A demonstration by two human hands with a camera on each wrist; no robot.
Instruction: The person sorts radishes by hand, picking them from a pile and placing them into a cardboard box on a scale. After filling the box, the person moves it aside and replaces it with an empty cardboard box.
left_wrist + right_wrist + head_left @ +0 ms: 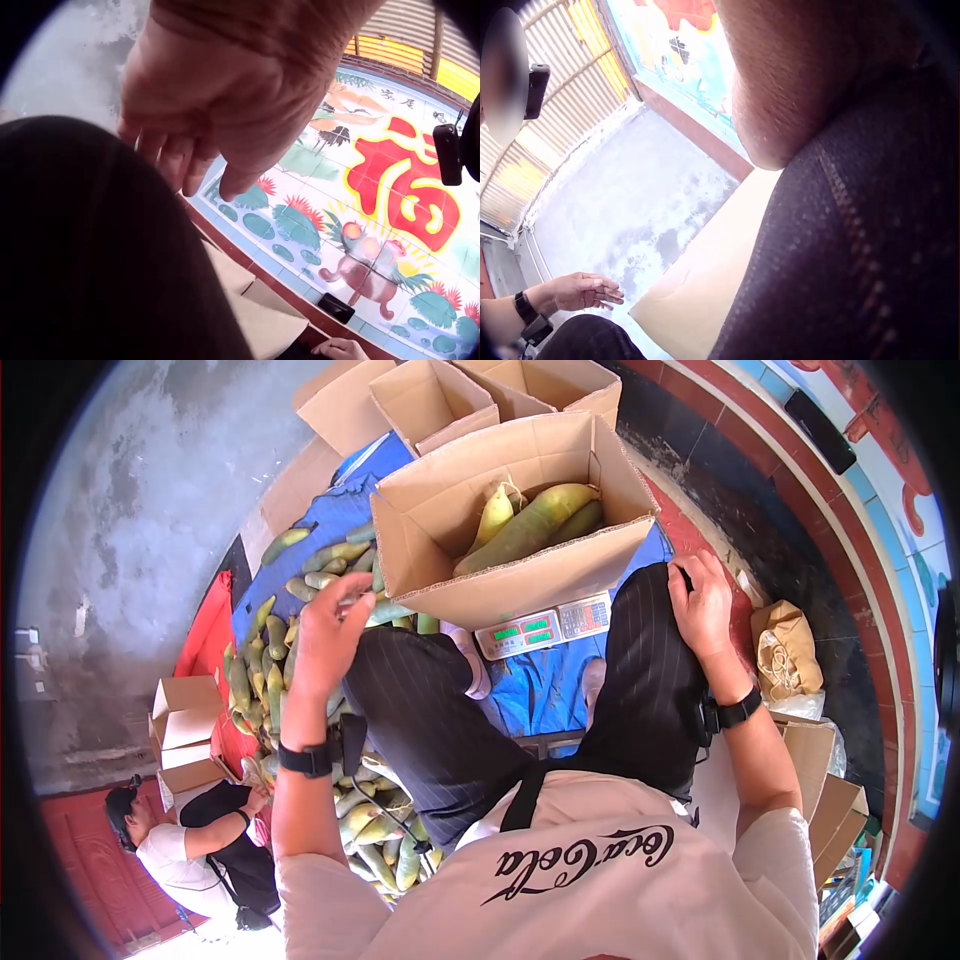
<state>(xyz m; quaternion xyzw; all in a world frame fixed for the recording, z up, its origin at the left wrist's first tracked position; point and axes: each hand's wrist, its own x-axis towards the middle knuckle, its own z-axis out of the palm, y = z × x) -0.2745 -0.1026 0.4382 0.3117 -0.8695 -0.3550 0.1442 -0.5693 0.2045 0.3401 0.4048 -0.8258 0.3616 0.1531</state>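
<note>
An upright cardboard box (500,595) stands on a digital scale (545,628) between the knees, holding several green gourd-like vegetables (540,525). My left hand (335,635) hovers over the left knee beside the box, fingers loosely bent with nothing in them; the left wrist view shows the same hand (217,97) with its fingers hanging down. On the right knee rests my right hand (703,600), fingers relaxed and holding nothing. In the right wrist view only part of that hand (780,97) shows against the dark trouser leg, its fingers hidden.
Many green vegetables (265,670) lie on a blue sheet (330,525) at the left. More cardboard boxes (430,405) stand beyond the filled one. A seated person (190,850) is at the lower left. A brown bag (787,650) sits at the right.
</note>
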